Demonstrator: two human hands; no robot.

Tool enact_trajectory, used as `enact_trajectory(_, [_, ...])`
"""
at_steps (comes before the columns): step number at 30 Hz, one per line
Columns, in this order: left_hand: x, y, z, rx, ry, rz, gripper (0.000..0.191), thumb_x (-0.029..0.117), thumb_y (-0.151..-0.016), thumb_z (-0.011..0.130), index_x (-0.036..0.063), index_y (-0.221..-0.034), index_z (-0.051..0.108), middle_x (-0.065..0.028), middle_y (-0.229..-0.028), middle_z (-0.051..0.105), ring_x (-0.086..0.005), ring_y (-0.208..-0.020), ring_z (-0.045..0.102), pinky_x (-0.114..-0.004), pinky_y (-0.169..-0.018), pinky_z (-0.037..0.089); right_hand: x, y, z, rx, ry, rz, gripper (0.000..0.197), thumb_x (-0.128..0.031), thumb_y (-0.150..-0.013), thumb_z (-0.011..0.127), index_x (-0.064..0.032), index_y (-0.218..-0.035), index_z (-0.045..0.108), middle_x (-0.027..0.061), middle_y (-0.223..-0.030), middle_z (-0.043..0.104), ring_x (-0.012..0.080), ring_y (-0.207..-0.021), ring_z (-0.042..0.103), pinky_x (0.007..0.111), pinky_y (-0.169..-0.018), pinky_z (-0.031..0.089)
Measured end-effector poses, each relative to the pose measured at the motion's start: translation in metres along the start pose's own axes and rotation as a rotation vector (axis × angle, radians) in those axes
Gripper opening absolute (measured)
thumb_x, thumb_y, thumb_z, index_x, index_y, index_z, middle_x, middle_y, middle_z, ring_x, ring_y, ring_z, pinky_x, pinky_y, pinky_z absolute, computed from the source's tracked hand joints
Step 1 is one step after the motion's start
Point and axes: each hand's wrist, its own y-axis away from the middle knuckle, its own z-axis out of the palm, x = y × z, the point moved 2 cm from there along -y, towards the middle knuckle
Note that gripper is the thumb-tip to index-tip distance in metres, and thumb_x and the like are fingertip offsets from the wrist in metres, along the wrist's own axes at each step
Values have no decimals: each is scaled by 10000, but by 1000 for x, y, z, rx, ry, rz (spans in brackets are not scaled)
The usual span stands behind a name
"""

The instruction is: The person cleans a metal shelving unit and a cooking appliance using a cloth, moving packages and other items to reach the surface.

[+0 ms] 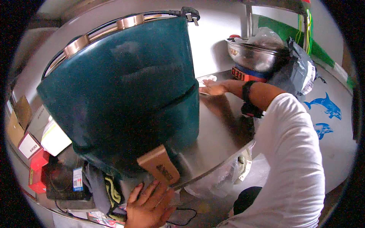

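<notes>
A large dark green appliance [122, 94] with copper-coloured trim stands on a metal tabletop [211, 134]. Along its upper edge runs a black power cord ending in a plug [190, 14]. My right hand [214, 87] rests flat on a crumpled white cloth or tissue [207, 79] on the tabletop, just right of the appliance; a dark band circles that wrist. At the bottom, my left hand [151, 203] has its fingers spread beside a copper-coloured bracket-like part [163, 166] on the appliance's near side. The fingertips are at its lower edge; whether they touch it is unclear.
Behind my right arm, a steel bowl [253, 57] holding a clear plastic bag sits above an orange-red item [245, 74], beside a grey plastic bag [302, 68]. Boxes [56, 137], a red carton [38, 171] and dark cloth [98, 182] lie left. Clear plastic [216, 182] hangs below the table edge.
</notes>
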Motion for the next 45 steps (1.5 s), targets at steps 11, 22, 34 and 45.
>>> enact_trajectory(11, [-2,11,3,-2,71,75,309,214,-614,645,106,-900,597,-38,-1012,536,-236,-941,472,-405,-849,350,29,-55,-6,77,11,87,537,-467,-774,391,-68,-1128,447,156,-1175,410,283,-1068,385,412,-907,285])
enact_trajectory(22, [-4,-13,11,-41,-62,19,383,272,-551,635,172,-918,590,-18,-1042,528,-198,-981,481,-388,-835,353,-79,40,18,-91,-110,-678,436,-325,-850,265,-62,-1175,390,173,-1269,291,292,-1214,180,372,-1010,128])
enact_trajectory(34, [2,-16,2,47,-33,-5,400,170,-566,635,116,-958,575,-45,-1074,519,-201,-1034,469,-381,-862,348,-34,122,27,209,-255,-646,355,-175,-773,443,-49,-1104,432,185,-1166,397,310,-1055,413,366,-901,324])
enact_trajectory(45, [-31,8,-18,533,860,-554,417,8,-766,512,-14,-1158,372,-110,-1033,524,-173,-964,497,-271,-820,383,-40,57,26,2,-94,-397,467,-291,-766,409,-71,-1177,396,182,-1198,392,321,-1101,375,367,-932,285])
